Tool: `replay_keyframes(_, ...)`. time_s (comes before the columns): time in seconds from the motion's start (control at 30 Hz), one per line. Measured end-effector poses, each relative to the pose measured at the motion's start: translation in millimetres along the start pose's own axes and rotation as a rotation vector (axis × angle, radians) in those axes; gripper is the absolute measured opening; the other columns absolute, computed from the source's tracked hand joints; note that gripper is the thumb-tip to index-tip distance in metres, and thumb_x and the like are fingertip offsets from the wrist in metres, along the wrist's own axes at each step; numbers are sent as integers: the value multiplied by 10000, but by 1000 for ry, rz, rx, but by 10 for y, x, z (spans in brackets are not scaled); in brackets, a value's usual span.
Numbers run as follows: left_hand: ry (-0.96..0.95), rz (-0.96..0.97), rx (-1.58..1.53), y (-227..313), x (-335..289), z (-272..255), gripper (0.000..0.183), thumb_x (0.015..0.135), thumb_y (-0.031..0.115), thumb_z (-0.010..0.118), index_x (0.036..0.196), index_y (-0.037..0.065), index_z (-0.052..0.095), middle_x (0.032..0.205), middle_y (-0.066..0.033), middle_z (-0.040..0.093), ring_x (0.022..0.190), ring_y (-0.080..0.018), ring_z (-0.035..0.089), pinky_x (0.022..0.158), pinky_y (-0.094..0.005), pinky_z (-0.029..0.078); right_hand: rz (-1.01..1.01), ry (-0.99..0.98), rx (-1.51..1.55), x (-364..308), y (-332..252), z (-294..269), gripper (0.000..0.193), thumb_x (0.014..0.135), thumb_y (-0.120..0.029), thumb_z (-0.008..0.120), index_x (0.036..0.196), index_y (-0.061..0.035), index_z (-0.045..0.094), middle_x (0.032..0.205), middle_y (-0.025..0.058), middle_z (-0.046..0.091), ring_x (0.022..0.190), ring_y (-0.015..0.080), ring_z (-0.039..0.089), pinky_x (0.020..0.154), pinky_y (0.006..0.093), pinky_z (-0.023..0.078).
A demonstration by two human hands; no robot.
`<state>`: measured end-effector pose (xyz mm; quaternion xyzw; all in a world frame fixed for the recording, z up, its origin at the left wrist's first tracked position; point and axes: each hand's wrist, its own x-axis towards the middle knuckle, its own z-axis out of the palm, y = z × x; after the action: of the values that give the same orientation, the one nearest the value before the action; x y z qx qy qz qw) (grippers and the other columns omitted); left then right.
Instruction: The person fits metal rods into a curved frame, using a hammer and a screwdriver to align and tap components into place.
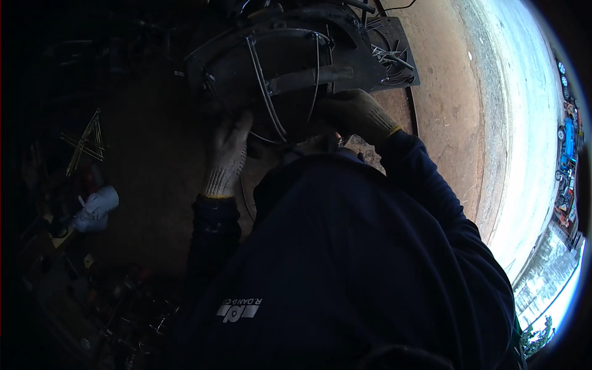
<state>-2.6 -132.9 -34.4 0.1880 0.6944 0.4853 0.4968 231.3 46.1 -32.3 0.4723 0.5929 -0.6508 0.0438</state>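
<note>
A frame of thin curved metal rods (264,86) lies over a dark work table (296,55) in front of me, with crossbars running from its far edge toward me. My left hand (227,151), in a pale knitted glove, is at the frame's near left corner, fingers bent in toward the rod. At the near right side my right hand (359,114), gloved alike, is closed at the frame's edge. Its fingertips fade into shadow. A flat grey bar (311,79) lies across the table beneath the rods.
Cut metal rods (391,57) are heaped on a dark plate at the table's right end. More thin rods (86,142) lie crossed on the floor at left, near a white cloth-like thing (97,206). Dim clutter fills the lower left. Bright ground and parked vehicles (566,142) stand far right.
</note>
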Motion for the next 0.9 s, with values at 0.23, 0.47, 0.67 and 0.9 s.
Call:
replay_keyframes(0.23, 270, 183, 544, 217, 23, -540, 441, 1008, 403, 678, 1198, 5, 655, 1023, -114, 718, 985, -218, 684, 861, -360, 534, 3, 298, 118, -57, 36, -381, 513, 1002, -450, 669, 1181, 31, 688, 927, 69, 720, 721, 111, 675, 648, 271, 571)
replay_keyframes(0.47, 251, 287, 407, -551, 454, -1040, 572, 997, 438, 661, 1407, 52, 558, 1328, -165, 643, 1213, -279, 627, 1031, -406, 495, -162, 279, 209, 143, -34, -393, 627, 992, -500, 643, 1293, 51, 650, 1097, 151, 731, 997, 197, 711, 867, 323, 568)
replay_keyframes(0.67, 273, 55, 250, -121, 431, -707, 664, 959, 467, 697, 1457, 59, 532, 1388, -163, 607, 1288, -287, 577, 1079, -407, 449, -235, 295, 110, 362, 161, -376, 579, 1016, -460, 622, 1318, 35, 635, 1140, 137, 717, 1019, 194, 703, 881, 328, 569)
replay_keyframes(0.9, 331, 42, 7, 303, 192, -468, 700, 922, 460, 745, 1408, -9, 558, 1373, -162, 596, 1277, -257, 563, 1089, -368, 426, -228, 156, 421, 108, -101, -348, 463, 1048, -378, 607, 1309, 4, 628, 1103, 88, 696, 943, 160, 677, 805, 316, 572)
